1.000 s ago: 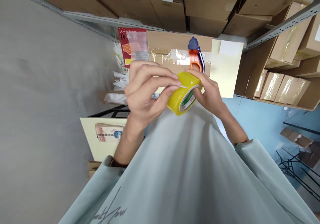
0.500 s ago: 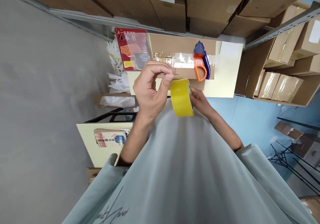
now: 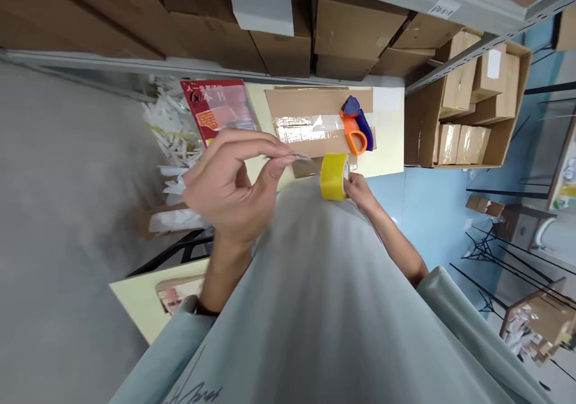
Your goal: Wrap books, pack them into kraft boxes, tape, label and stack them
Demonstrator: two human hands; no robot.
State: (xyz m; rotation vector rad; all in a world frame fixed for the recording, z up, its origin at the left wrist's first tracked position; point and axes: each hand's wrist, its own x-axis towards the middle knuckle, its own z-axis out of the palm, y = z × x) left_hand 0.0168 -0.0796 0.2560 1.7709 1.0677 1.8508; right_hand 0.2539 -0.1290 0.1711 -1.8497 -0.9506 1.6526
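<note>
My right hand (image 3: 357, 189) grips a yellow roll of tape (image 3: 334, 176) from its right side. My left hand (image 3: 231, 185) pinches the free end of the tape (image 3: 302, 161) between thumb and fingers, and a clear strip stretches from the pinch to the roll. Both hands are in front of my chest, over my pale grey-green sweatshirt (image 3: 333, 308). Beyond the roll lies a flat cardboard box (image 3: 310, 107) with clear tape along its seam, resting on a pale yellow table (image 3: 387, 134).
An orange and blue tape dispenser (image 3: 355, 128) lies on the box. A red packet (image 3: 216, 107) and white paper scraps (image 3: 168, 140) lie to the left. Shelves of cardboard boxes (image 3: 463, 110) stand behind and right. A second yellow tabletop (image 3: 139, 293) holds a book.
The left hand has pulled the tape end out to the left, away from the roll, drawing a strip out. The right hand has turned the roll edge-on. The camera view has shifted.
</note>
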